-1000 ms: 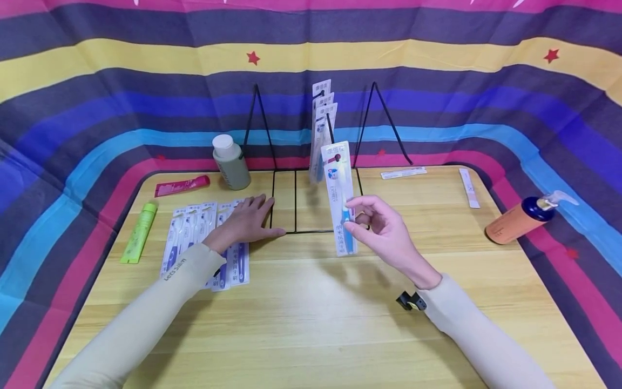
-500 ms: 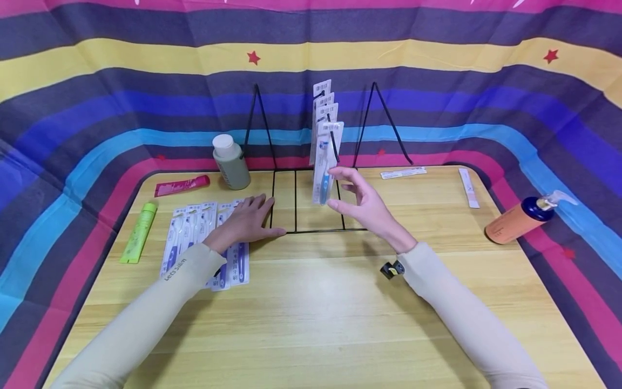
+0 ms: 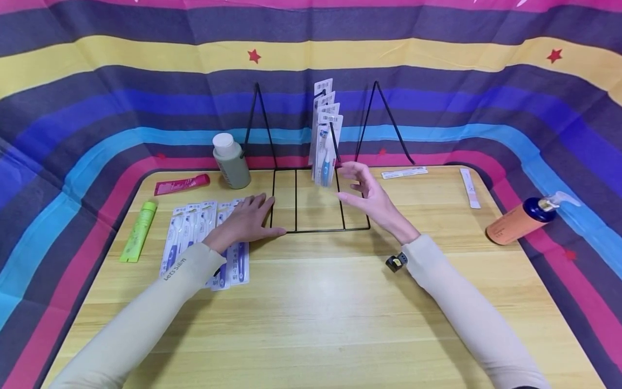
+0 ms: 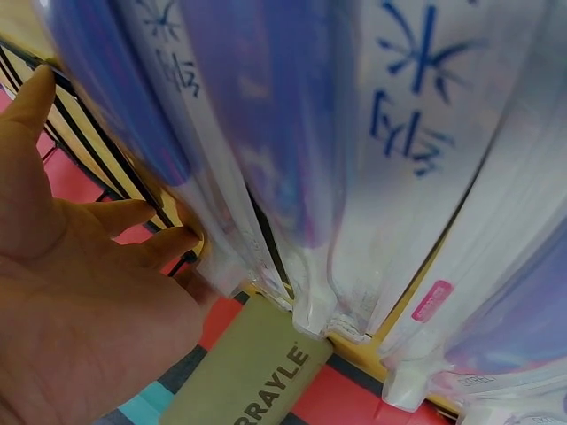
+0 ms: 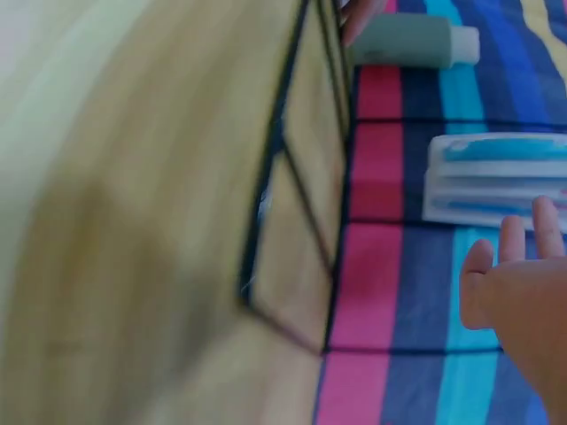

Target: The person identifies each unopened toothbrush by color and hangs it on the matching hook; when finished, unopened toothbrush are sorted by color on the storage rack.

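Note:
Several carded toothbrushes (image 3: 326,156) hang one behind another on a hook of the black wire rack (image 3: 316,231). The front one has a blue handle. My right hand (image 3: 371,197) is just right of that pack, fingers relaxed and holding nothing. In the right wrist view its fingertips (image 5: 511,237) are close beside the hanging packs (image 5: 496,168). My left hand (image 3: 245,220) lies spread on the table at the rack's front left corner. Under and beside it are several packaged toothbrushes (image 3: 175,237) with purple handles, in a row, partly covered by the hand and sleeve.
A grey-green bottle (image 3: 233,165) stands left of the rack, near a pink tube (image 3: 181,185) and a green tube (image 3: 139,232). On the right are two slim white sachets (image 3: 404,172) and a tilted orange pump bottle (image 3: 517,221). Striped cloth (image 3: 194,59) walls the back and sides.
My right hand has carried the blue toothbrush pack back onto the hook, let it go and drawn slightly right. The pack now hangs in front of the others. My left hand has stayed put.

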### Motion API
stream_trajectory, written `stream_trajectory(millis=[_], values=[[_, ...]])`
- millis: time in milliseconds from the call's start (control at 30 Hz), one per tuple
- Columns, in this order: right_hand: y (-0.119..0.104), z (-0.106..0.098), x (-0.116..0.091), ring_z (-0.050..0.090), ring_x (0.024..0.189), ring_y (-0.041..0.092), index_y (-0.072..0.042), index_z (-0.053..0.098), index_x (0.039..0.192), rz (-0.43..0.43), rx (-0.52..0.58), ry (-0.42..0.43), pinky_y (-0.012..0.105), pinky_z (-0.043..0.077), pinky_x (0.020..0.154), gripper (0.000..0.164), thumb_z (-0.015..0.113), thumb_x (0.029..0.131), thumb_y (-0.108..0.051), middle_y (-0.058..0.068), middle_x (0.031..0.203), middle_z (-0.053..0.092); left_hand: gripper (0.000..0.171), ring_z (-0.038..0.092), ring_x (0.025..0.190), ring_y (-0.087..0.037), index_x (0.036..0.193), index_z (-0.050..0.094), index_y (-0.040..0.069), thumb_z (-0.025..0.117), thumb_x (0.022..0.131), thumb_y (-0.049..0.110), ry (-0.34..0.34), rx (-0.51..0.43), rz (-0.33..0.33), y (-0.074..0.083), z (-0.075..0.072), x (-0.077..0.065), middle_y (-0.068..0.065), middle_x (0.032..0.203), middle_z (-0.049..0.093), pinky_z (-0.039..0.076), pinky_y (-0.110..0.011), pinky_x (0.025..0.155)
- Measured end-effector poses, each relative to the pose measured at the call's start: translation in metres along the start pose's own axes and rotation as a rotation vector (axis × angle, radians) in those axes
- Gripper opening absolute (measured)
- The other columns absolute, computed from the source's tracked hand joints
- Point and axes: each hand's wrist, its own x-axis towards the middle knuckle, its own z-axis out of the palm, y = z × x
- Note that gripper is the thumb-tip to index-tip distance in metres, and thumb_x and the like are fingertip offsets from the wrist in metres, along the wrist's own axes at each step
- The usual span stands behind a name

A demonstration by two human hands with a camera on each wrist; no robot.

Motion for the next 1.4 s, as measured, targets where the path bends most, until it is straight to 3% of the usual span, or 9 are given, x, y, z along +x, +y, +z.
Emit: stream_trajectory(millis=[233, 400, 567, 667, 867, 1033, 1167, 1400], values=[[0.019, -0.028, -0.022, 0.026, 0.16, 0.039, -0.017, 0.012, 0.175, 0.217, -0.137, -0.093, 0.066, 0.023, 0.127, 0.098, 0.078, 0.103, -0.027, 0.016, 0.175, 0.026, 0.108, 0.014, 0.161, -0.055, 0.174, 0.023, 0.007, 0.066, 0.098, 0.072, 0.005, 0.003, -0.012, 0.001, -0.001, 0.0, -0.026, 0.178, 0.016, 0.016, -0.072, 0.126], [0.029, -0.04, -0.034, 0.016, 0.164, 0.038, -0.014, 0.004, 0.175, 0.344, -0.327, -0.181, 0.065, 0.017, 0.129, 0.098, 0.067, 0.108, -0.048, 0.017, 0.179, 0.013, 0.107, 0.015, 0.16, -0.055, 0.174, 0.024, 0.006, 0.066, 0.099, 0.07, 0.012, -0.001, -0.01, 0.001, -0.003, 0.001, -0.027, 0.178, 0.017, 0.015, -0.072, 0.127], [0.032, -0.046, -0.038, 0.008, 0.165, 0.041, -0.006, 0.008, 0.175, 0.356, -0.593, -0.263, 0.073, 0.002, 0.126, 0.109, 0.066, 0.104, -0.064, 0.02, 0.18, 0.009, 0.107, 0.015, 0.16, -0.056, 0.173, 0.024, 0.004, 0.065, 0.1, 0.07, 0.01, -0.005, -0.003, 0.001, -0.005, 0.001, -0.028, 0.177, 0.017, 0.014, -0.072, 0.127], [0.032, -0.049, -0.038, 0.0, 0.166, 0.041, -0.007, 0.008, 0.175, 0.359, -0.734, -0.329, 0.075, -0.001, 0.125, 0.114, 0.066, 0.1, -0.07, 0.019, 0.181, 0.004, 0.106, 0.015, 0.16, -0.056, 0.173, 0.024, 0.003, 0.065, 0.1, 0.069, 0.008, 0.0, 0.004, 0.001, -0.006, 0.001, -0.028, 0.177, 0.017, 0.012, -0.071, 0.127], [0.037, -0.053, -0.036, -0.007, 0.165, 0.042, -0.012, 0.008, 0.176, 0.329, -0.864, -0.39, 0.076, 0.0, 0.124, 0.116, 0.062, 0.098, -0.078, 0.016, 0.182, -0.004, 0.105, 0.018, 0.16, -0.053, 0.172, 0.027, 0.003, 0.068, 0.1, 0.067, 0.049, -0.012, 0.009, 0.002, -0.011, -0.004, -0.028, 0.175, 0.024, 0.011, -0.068, 0.128], [0.039, -0.055, -0.038, -0.007, 0.165, 0.043, -0.013, 0.01, 0.177, 0.327, -0.91, -0.395, 0.076, 0.002, 0.124, 0.115, 0.062, 0.097, -0.078, 0.017, 0.182, -0.004, 0.104, 0.019, 0.161, -0.05, 0.172, 0.028, 0.003, 0.069, 0.1, 0.066, 0.117, -0.057, 0.035, 0.003, -0.015, -0.019, -0.027, 0.175, 0.026, 0.011, -0.07, 0.127], [0.039, -0.052, -0.041, -0.007, 0.165, 0.042, -0.013, 0.012, 0.177, 0.329, -0.895, -0.389, 0.076, 0.003, 0.124, 0.112, 0.062, 0.098, -0.076, 0.017, 0.182, -0.003, 0.098, 0.02, 0.161, -0.05, 0.171, 0.03, 0.002, 0.071, 0.102, 0.059, 0.194, -0.121, 0.038, -0.002, -0.017, -0.042, -0.027, 0.174, 0.027, 0.011, -0.073, 0.126], [0.038, -0.05, -0.045, -0.007, 0.165, 0.043, -0.012, 0.013, 0.176, 0.324, -0.887, -0.376, 0.076, 0.001, 0.124, 0.108, 0.062, 0.101, -0.071, 0.018, 0.182, -0.002, 0.092, 0.016, 0.162, -0.05, 0.173, 0.027, 0.005, 0.067, 0.105, 0.054, 0.283, -0.229, -0.06, -0.023, -0.017, -0.089, -0.025, 0.176, 0.023, 0.017, -0.075, 0.124]])
